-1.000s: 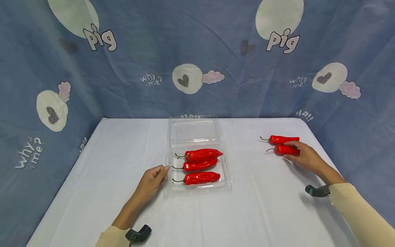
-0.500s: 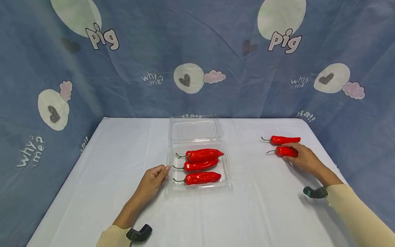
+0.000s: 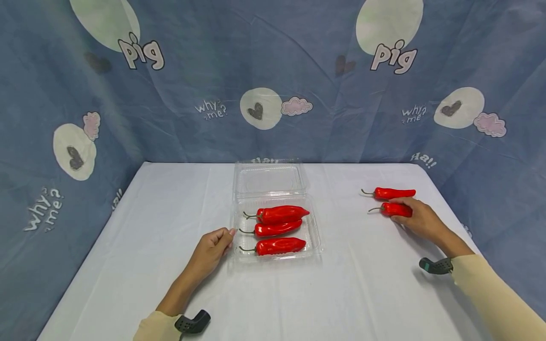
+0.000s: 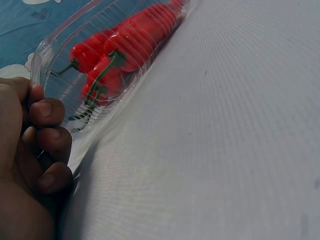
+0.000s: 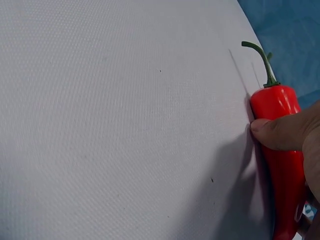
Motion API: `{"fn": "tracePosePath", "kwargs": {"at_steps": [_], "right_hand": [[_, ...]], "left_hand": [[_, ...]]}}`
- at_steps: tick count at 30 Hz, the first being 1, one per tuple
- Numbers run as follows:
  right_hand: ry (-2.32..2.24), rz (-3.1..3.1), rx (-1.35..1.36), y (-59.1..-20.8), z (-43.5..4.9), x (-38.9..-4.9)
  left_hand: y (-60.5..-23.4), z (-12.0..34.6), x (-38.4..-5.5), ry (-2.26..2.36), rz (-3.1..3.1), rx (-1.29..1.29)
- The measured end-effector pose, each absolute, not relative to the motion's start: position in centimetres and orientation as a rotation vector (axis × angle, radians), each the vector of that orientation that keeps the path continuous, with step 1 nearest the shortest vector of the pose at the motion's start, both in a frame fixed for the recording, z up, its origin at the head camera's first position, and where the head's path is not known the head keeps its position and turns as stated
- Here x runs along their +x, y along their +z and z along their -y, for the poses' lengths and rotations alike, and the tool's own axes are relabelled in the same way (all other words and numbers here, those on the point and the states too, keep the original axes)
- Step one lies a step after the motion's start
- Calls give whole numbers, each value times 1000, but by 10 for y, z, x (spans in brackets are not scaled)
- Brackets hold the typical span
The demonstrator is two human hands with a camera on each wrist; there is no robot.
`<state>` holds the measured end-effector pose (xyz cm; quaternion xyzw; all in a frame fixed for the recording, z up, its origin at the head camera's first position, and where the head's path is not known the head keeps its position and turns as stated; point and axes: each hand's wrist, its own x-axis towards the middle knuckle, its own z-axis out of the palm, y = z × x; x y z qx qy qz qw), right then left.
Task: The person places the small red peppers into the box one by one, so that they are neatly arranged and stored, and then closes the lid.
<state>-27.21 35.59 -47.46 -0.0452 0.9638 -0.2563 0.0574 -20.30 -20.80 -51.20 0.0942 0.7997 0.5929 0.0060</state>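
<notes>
A clear plastic clamshell box (image 3: 313,232) stands with its lid (image 3: 269,181) laid back, and three red peppers (image 3: 280,246) lie in its base, stems pointing left. My left hand (image 3: 211,248) pinches the left rim of the box between thumb and curled index finger; in the left wrist view the other fingers of that hand (image 4: 52,137) curl below the rim. Over at the right, my right hand (image 3: 420,219) grips a red pepper (image 3: 395,209) around its body. The right wrist view has the thumb across this pepper (image 5: 280,170), its green stem free.
Another red pepper (image 3: 394,193) lies just behind the gripped one. White cloth covers the table (image 3: 341,293). A blue printed curtain (image 3: 273,61) rises along the back and both sides. Each wrist wears a dark strapped device (image 3: 192,323).
The whole head view has shifted slightly. My right hand has edged a little left over the pepper it grips; my left hand keeps its place at the box rim.
</notes>
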Motion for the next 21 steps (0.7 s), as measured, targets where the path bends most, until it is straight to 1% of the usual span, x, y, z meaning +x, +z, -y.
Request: {"fn": "tracePosePath", "kwargs": {"at_steps": [21], "right_hand": [[-795,-2896,-114,-470,-347,-271]], "left_hand": [[-514,208,-204,1864,-2505,306]]}}
